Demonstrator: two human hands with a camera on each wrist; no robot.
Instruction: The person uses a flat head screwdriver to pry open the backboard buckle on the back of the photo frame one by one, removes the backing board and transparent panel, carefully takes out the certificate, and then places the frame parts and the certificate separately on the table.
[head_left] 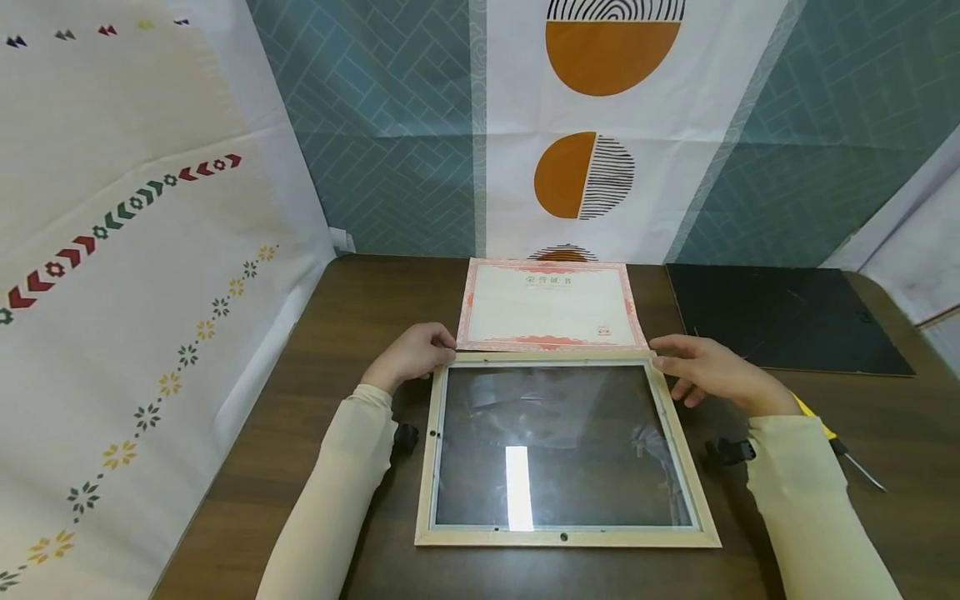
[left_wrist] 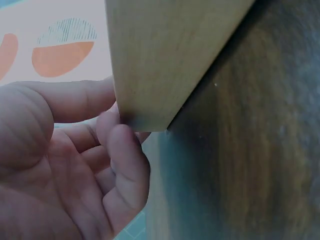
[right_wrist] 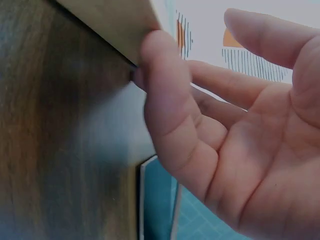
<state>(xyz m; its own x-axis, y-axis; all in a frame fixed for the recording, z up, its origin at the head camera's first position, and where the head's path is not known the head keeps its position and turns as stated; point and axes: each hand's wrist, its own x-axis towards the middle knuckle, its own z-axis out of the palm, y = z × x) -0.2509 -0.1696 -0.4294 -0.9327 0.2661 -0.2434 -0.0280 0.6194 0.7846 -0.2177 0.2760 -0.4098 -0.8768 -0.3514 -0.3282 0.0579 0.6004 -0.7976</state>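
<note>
A light wooden picture frame [head_left: 567,537] with a glass pane [head_left: 570,450] lies flat on the table. Just beyond its far edge is a certificate [head_left: 551,308] with a red patterned border. My left hand [head_left: 415,357] holds the frame's far left corner; in the left wrist view, the thumb [left_wrist: 82,100] reaches the wooden edge and the other fingers bend round the corner. At the far right corner, my right hand [head_left: 712,371] touches the frame with loosely bent fingers. Its thumb [right_wrist: 270,37] stands away from the wood in the right wrist view.
A black backing board [head_left: 787,321] lies at the back right of the brown table [head_left: 247,483]. Partly behind the right sleeve is a yellow-handled tool with a metal shaft [head_left: 862,471]. Patterned cloth [head_left: 390,150] hangs behind the table, and white cloth [head_left: 150,350] borders it on the left.
</note>
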